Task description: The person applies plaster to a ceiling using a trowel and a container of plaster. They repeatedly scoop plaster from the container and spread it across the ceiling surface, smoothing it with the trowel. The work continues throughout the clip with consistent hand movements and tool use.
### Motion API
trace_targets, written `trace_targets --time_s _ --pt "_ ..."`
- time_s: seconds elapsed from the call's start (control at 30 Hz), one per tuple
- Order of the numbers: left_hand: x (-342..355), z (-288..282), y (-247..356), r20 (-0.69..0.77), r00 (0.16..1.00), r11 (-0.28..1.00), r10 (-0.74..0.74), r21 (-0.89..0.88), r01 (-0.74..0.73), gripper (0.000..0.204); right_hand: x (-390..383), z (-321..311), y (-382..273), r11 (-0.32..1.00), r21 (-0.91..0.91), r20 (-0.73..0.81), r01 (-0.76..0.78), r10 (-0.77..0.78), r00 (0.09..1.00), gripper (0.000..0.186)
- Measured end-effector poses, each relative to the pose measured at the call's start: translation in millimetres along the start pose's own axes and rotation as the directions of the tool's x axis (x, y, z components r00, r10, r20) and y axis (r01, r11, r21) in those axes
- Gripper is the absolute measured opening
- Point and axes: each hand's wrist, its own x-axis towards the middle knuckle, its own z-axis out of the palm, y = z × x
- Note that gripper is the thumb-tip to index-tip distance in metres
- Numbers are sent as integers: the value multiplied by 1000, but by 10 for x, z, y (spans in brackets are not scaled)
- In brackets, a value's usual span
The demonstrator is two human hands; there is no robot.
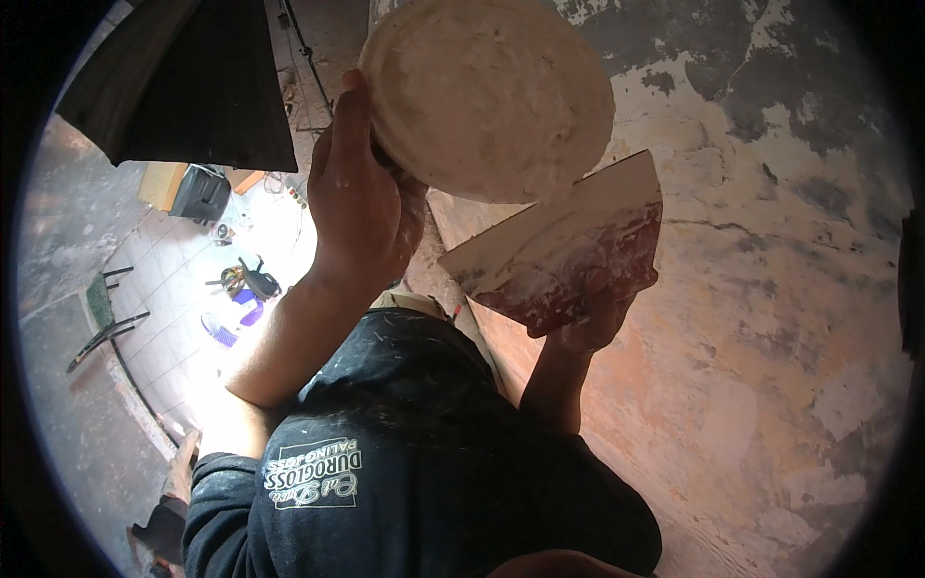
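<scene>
holding up putty | left hand fingers pinching round lid | right hand fingers pinching wide scraper | wall patchy, seems part done, more left

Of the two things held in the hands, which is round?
The pale round disc in the left hand, with its curved rim. The spreader in the right hand is angular, with straight edges and pointed corners.
</scene>
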Motion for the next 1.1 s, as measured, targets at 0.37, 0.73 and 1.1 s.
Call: trace_targets --time_s 0.37,0.73,1.1 --pt "-68 -91 13 145 987 984 73 152 -95 69 126 -239 -64 997 -42 113 66 -61 992 46" --pt "-13 -775 -415 552 768 652 325 458 -605 51 19 -108 -359 923 -118 -115 -365 352 929 42" --pt "-364 -214 -475 255 966 922 50 361 -143 59 -127 -364 -398 733 -127 -108 -669 660 744 50"
